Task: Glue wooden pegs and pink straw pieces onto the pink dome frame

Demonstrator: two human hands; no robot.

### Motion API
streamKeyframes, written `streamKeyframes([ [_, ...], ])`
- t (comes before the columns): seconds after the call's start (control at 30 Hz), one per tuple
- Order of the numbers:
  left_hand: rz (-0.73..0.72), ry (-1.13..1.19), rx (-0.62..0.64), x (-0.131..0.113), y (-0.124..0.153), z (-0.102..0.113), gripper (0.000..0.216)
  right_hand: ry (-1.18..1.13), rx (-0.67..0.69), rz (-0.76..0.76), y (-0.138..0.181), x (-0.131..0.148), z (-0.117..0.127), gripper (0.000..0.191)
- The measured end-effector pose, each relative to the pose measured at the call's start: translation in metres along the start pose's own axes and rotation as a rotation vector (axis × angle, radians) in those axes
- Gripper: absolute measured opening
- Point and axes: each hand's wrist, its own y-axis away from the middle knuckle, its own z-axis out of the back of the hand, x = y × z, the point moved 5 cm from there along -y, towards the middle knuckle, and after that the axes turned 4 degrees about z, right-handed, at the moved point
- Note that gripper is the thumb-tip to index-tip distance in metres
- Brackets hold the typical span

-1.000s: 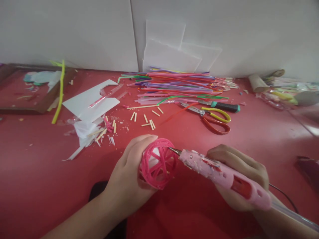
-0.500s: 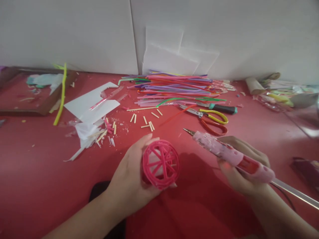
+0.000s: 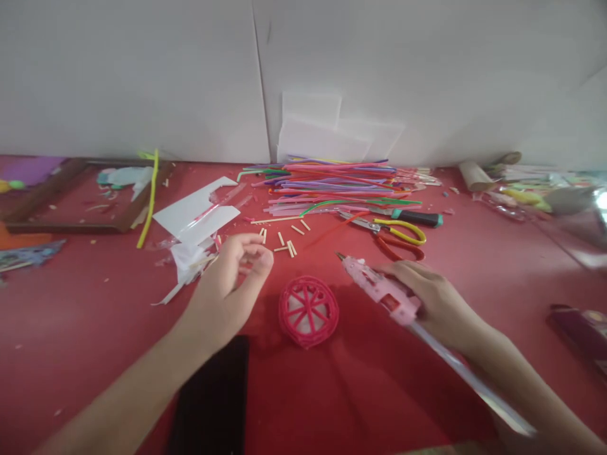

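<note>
The pink openwork piece (image 3: 309,309), its round face crossed by spokes, could be marked by stray glue, it is judged, if the nozzle (image 3: 340,256) of the glue gun (image 3: 370,281) were swung inward; it could also be knocked, being steadied by neither hand. It is set on the red table (image 3: 294,404) between the hands, a little nearer the body, and is touched by neither. The glue gun is gripped in the right hand (image 3: 434,300), with its tip pointed away and leftward. The left hand (image 3: 230,281) is held with loosely bent fingers, and nothing is seen in it. Short pale sticks (image 3: 291,248) are scattered just past its fingertips. Scissors (image 3: 378,228) are laid beyond the right hand, and coloured strips (image 3: 332,184) are heaped beyond both.
</note>
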Motion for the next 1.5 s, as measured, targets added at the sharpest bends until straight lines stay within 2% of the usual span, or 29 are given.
streamKeyframes([
  [0.07,-0.055,-0.192,0.068,-0.005,-0.021,0.0,0.033,0.041,0.124,-0.044,0.003,-0.013,-0.005,0.057],
  [0.13,-0.131,-0.399,0.093,-0.006,-0.04,-0.006,0.024,0.047,0.192,-0.06,0.007,-0.023,-0.008,0.059],
  [0.27,-0.212,-0.495,0.141,-0.001,-0.064,-0.03,0.025,0.019,0.256,-0.084,0.009,-0.031,-0.015,0.05],
  [0.37,-0.227,-0.526,0.131,0.001,-0.069,-0.043,0.021,-0.031,0.282,-0.108,0.007,-0.03,-0.02,0.05],
  [0.47,-0.243,-0.511,0.105,0.001,-0.068,-0.048,0.013,-0.065,0.289,-0.117,0.006,-0.028,-0.021,0.05],
  [0.63,-0.271,-0.415,0.056,0.004,-0.062,-0.045,0.022,-0.069,0.328,-0.104,0.008,-0.024,-0.018,0.063],
  [0.83,-0.219,-0.171,-0.003,0.007,-0.054,-0.039,0.014,-0.08,0.307,-0.159,0.008,-0.027,-0.016,0.07],
  [0.97,-0.17,0.022,-0.052,-0.009,-0.042,-0.027,0.032,-0.08,0.322,-0.145,0.01,-0.027,-0.014,0.075],
  [1.0,-0.149,0.155,-0.053,-0.015,-0.038,-0.023,0.035,-0.08,0.326,-0.14,0.011,-0.026,-0.014,0.077],
  [1.07,-0.166,0.328,-0.049,-0.028,-0.029,-0.018,0.031,-0.075,0.323,-0.144,0.012,-0.026,-0.012,0.077],
  [1.17,-0.185,0.438,-0.029,-0.042,-0.017,-0.013,0.018,-0.059,0.316,-0.153,0.013,-0.027,-0.007,0.076],
  [1.27,-0.151,0.485,-0.001,-0.046,-0.011,-0.013,0.007,-0.041,0.24,-0.135,0.009,-0.028,0.0,0.071],
  [1.37,-0.087,0.545,0.016,-0.042,-0.008,-0.015,0.006,-0.1,-0.056,-0.1,-0.001,-0.022,0.012,0.044],
  [1.43,-0.039,0.57,0.039,-0.04,-0.005,-0.017,0.009,-0.299,-0.255,-0.11,-0.008,-0.012,0.014,0.02],
  [1.5,-0.011,0.577,0.079,-0.041,0.001,-0.018,0.012,-0.589,-0.307,-0.141,-0.016,0.004,0.007,0.01],
])
